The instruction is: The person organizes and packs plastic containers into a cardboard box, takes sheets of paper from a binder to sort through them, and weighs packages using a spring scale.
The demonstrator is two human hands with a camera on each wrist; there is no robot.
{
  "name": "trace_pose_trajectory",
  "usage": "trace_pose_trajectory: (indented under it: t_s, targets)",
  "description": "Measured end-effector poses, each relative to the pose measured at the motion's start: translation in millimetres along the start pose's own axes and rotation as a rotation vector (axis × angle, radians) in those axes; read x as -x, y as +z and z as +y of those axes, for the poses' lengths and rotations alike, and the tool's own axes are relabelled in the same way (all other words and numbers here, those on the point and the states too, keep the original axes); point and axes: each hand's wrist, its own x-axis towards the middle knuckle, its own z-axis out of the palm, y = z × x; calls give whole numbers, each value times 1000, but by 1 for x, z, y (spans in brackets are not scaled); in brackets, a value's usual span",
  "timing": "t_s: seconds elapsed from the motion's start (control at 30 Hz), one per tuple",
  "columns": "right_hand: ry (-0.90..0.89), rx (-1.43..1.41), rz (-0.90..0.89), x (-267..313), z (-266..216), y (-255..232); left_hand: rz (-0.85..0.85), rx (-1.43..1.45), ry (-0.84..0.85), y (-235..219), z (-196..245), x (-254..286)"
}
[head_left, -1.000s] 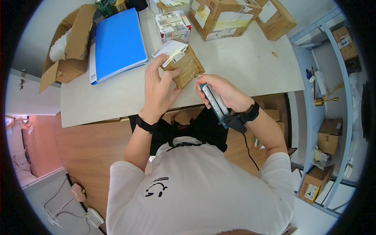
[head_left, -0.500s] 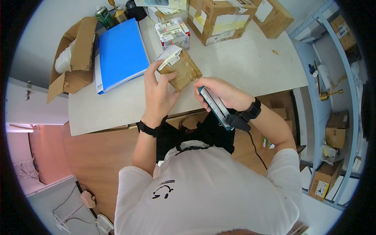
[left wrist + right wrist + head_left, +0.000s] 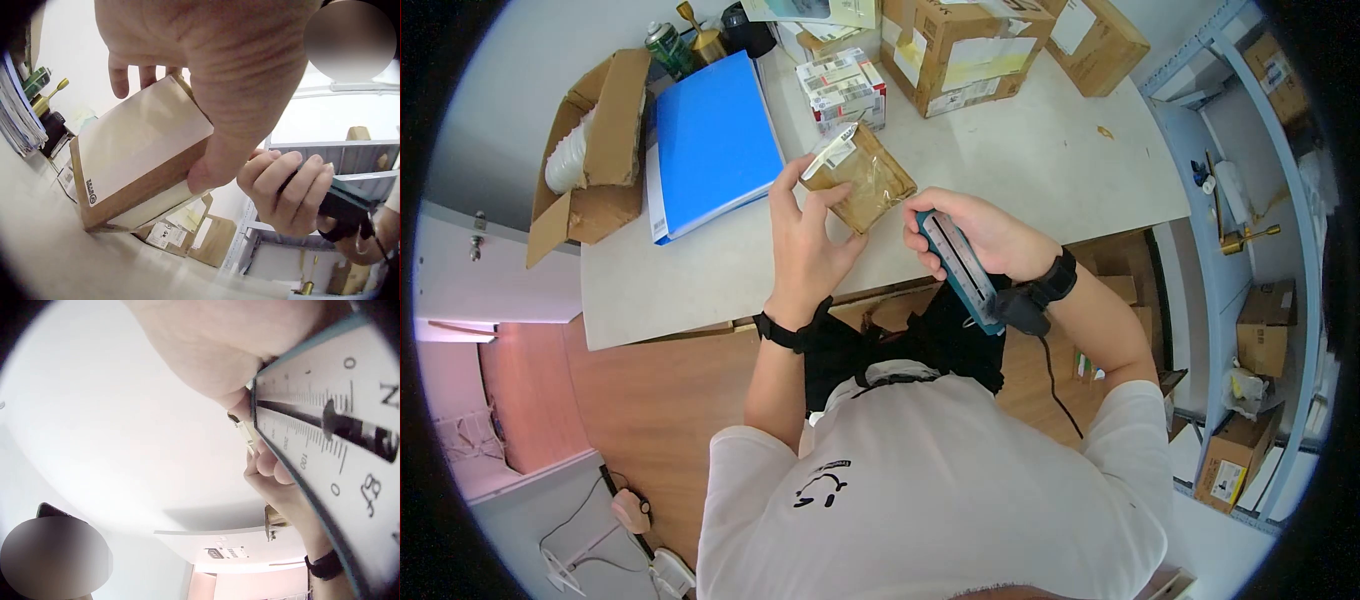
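A small brown box wrapped in clear tape (image 3: 868, 190) is tilted over the table's near part. My left hand (image 3: 808, 240) grips it, thumb on one side and fingers on another; the left wrist view shows the thumb on the box (image 3: 144, 144) edge. My right hand (image 3: 990, 235) holds a teal spring scale (image 3: 960, 262) with a white face, its upper end near the box's right corner. In the right wrist view the scale face (image 3: 319, 419) shows N and gf markings. Whether a hook links scale and box is hidden.
On the table (image 3: 1040, 180) lie a blue binder (image 3: 715, 145) and a small labelled carton (image 3: 842, 88). Larger cartons (image 3: 965, 55) stand at the back, an open box (image 3: 600, 150) at the left. Blue-grey shelves (image 3: 1285, 260) rise at the right.
The box has turned so that more of its brown taped face shows. The scale has been rolled, its white face more toward the head camera, and the right hand has shifted slightly right.
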Motion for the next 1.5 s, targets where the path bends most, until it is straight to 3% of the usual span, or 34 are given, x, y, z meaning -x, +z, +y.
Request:
trace_pose_trajectory:
  t_s: [0.23, 0.53, 0.83, 1.03, 1.17, 1.27, 1.37, 1.5]
  targets:
    - [5, 2, 56, 2, -2, 5, 10, 7, -10, -2, 3, -2]
    - [-45, -112, -15, 7, 0, 3, 79, -11, -60, -3, 4, -4]
    - [-131, 308, 12, 43, -9, 10, 264, -75, -141, -11, -3, -10]
    - [-115, 650, 93, 87, -44, 24, 313, -36, -201, -13, -4, -13]
    - [-259, 817, 157, 110, -63, 29, 309, -46, -194, -14, -2, -12]
    - [-287, 970, 350, 124, -77, 24, 311, -25, -202, -13, 0, -12]
    - [-370, 1011, 429, 127, -89, 18, 300, -13, -203, -15, 3, -12]
    - [-607, 1087, 326, 129, -102, 17, 301, 56, -254, -14, 2, -12]
